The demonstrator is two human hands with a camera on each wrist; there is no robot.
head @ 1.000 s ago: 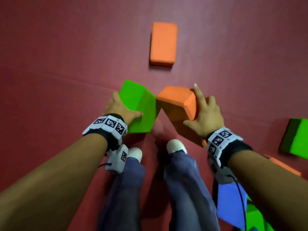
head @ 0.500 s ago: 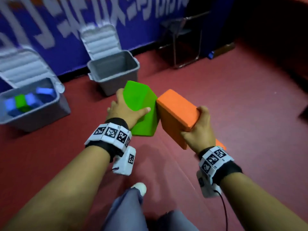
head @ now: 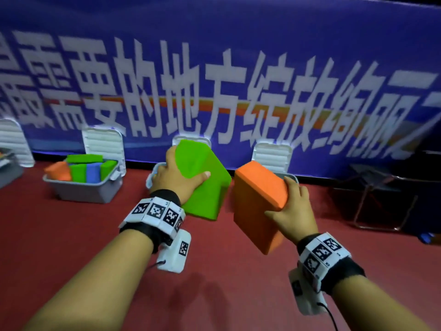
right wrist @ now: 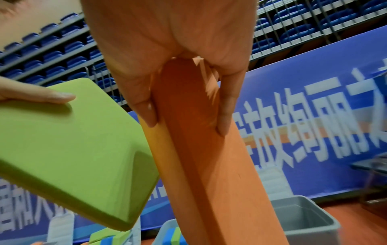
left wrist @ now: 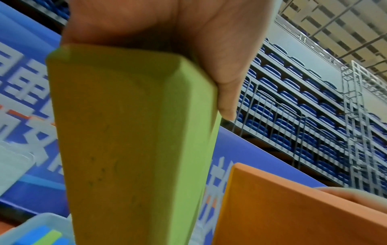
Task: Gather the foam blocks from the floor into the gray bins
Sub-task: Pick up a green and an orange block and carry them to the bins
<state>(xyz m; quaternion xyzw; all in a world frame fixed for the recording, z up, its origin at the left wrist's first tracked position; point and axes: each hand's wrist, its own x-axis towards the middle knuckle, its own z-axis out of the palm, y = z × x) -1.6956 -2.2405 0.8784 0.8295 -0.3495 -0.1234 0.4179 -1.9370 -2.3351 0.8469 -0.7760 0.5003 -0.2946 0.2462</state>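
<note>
since half a second ago we have come closer to the long blue banner with large white chinese characters (head: 214, 75), where 的地方绽放 reads clearly and the ends blur, and the open gray plastic bins (head: 83, 189) along it, one already holding blocks, stand nearer. our left hand (head: 176, 177) curls its fingers round the green rectangular foam block (head: 205, 187), our right hand (head: 293, 211) clamps the orange rectangular foam block (head: 257, 204), both carried above the red floor. we judge either block could bounce off a rim if let go early.
</note>
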